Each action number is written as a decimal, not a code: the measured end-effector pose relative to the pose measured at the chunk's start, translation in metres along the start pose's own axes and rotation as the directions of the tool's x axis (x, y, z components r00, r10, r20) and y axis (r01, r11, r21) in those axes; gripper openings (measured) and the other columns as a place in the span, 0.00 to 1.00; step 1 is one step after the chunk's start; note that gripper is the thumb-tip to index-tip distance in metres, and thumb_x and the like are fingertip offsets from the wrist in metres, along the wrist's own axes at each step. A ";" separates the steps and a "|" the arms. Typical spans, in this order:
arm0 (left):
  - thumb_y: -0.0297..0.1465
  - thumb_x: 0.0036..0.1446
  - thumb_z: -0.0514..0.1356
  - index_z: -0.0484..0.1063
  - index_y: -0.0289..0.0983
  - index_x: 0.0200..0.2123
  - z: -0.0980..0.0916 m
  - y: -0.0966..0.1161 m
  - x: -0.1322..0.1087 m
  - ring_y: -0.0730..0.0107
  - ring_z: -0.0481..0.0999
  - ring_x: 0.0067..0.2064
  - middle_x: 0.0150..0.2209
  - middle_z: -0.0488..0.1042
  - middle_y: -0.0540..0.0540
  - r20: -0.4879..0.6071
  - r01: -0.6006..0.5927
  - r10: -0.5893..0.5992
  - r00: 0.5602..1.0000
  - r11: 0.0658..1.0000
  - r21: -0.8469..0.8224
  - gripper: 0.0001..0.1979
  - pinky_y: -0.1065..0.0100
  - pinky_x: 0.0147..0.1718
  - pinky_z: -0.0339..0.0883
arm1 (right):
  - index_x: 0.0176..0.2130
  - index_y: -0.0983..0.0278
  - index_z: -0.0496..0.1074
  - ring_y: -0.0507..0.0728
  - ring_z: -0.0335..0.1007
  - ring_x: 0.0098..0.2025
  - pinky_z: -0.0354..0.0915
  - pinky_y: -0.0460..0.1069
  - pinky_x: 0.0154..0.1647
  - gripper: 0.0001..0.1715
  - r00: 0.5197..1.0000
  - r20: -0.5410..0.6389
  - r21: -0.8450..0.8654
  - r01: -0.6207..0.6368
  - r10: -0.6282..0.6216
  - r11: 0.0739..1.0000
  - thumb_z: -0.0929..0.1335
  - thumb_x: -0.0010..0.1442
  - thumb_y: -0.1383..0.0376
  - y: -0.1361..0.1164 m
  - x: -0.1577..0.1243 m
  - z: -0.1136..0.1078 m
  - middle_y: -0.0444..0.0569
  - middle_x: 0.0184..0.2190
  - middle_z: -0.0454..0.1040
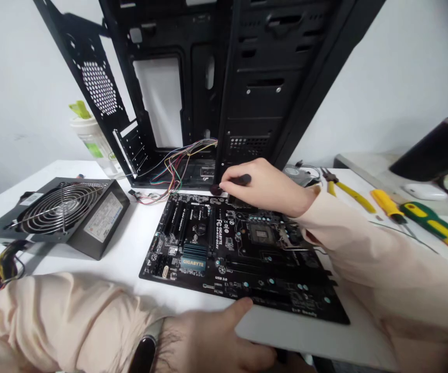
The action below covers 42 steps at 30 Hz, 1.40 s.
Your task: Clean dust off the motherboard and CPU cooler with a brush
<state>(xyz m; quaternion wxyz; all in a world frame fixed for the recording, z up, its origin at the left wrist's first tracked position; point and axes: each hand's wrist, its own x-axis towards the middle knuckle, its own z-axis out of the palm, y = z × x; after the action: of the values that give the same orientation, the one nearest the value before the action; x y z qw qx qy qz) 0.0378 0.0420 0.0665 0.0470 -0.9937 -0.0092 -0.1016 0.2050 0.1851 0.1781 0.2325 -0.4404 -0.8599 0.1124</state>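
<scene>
A black motherboard (pixel 224 238) lies flat on the white table (pixel 119 274), in front of an open computer case (pixel 204 46). My right hand (pixel 253 184) is over the board's back edge. Its fingers are closed round a slim black handle, and a small dark round piece (pixel 216 190) is at its fingertips; I cannot make out what that piece is. At the board's front edge is my left hand (pixel 224 336), its index finger stretched out and touching or nearly touching the board. Its other fingers are curled at the table edge, near something dark below.
A power supply (pixel 64 212) with a fan grille sits at the left, cables beside it. Thin coloured wires (pixel 177 166) hang from the case. A bottle (pixel 92 140) stands behind. At the right lie pliers (pixel 348 191), a yellow screwdriver (pixel 387 204) and a green-yellow screwdriver (pixel 434 225).
</scene>
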 end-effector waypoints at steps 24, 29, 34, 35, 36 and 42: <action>0.33 0.57 0.56 0.76 0.47 0.38 0.004 0.006 0.000 0.69 0.66 0.52 0.47 0.72 0.54 -0.049 -0.011 0.020 0.999 0.984 0.179 0.09 0.52 0.60 0.61 | 0.25 0.64 0.74 0.48 0.62 0.25 0.58 0.45 0.27 0.11 0.995 0.066 0.171 0.064 -0.076 0.983 0.66 0.56 0.63 -0.030 -0.014 -0.032 0.41 0.21 0.71; 0.28 0.65 0.48 0.71 0.41 0.51 -0.014 0.007 0.004 0.76 0.63 0.55 0.51 0.71 0.54 -0.283 0.136 -0.076 0.956 0.971 0.198 0.16 0.64 0.57 0.64 | 0.28 0.63 0.75 0.48 0.66 0.26 0.60 0.45 0.29 0.12 0.968 0.086 0.136 0.223 -0.236 0.965 0.65 0.59 0.62 -0.047 -0.022 -0.031 0.42 0.24 0.74; 0.32 0.61 0.57 0.74 0.39 0.33 -0.018 0.014 0.012 0.73 0.71 0.40 0.44 0.74 0.52 -0.440 0.383 -0.293 0.849 0.915 0.129 0.07 0.67 0.41 0.71 | 0.28 0.64 0.74 0.48 0.68 0.26 0.61 0.45 0.30 0.11 0.930 0.107 0.082 0.345 -0.352 0.935 0.65 0.60 0.64 -0.059 -0.020 -0.020 0.43 0.25 0.75; 0.31 0.60 0.57 0.73 0.39 0.30 -0.018 0.014 0.013 0.71 0.72 0.38 0.44 0.74 0.51 -0.426 0.370 -0.285 0.859 0.919 0.133 0.07 0.67 0.38 0.71 | 0.28 0.64 0.74 0.49 0.69 0.27 0.61 0.45 0.32 0.11 0.926 0.113 0.091 0.352 -0.361 0.931 0.65 0.60 0.65 -0.060 -0.019 -0.018 0.43 0.26 0.76; 0.30 0.60 0.57 0.72 0.39 0.29 -0.017 0.014 0.014 0.70 0.72 0.37 0.44 0.75 0.50 -0.404 0.356 -0.276 0.872 0.924 0.136 0.07 0.67 0.36 0.70 | 0.29 0.64 0.75 0.49 0.70 0.29 0.62 0.45 0.33 0.10 0.922 0.121 0.108 0.356 -0.368 0.928 0.66 0.59 0.65 -0.061 -0.017 -0.016 0.43 0.27 0.76; 0.28 0.64 0.51 0.75 0.39 0.33 -0.017 0.011 0.012 0.68 0.74 0.40 0.41 0.76 0.49 -0.340 0.330 -0.248 0.907 0.921 0.208 0.13 0.66 0.40 0.69 | 0.35 0.65 0.75 0.49 0.73 0.35 0.65 0.44 0.39 0.09 0.895 0.182 0.321 0.338 -0.407 0.885 0.66 0.61 0.64 -0.059 -0.015 -0.001 0.44 0.34 0.78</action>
<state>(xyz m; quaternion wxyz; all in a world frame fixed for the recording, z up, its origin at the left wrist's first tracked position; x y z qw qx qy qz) 0.0461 0.0296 0.0841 0.1622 -0.9381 -0.1635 -0.2588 0.1710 0.1381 0.1979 0.2022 -0.2110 -0.9259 0.2394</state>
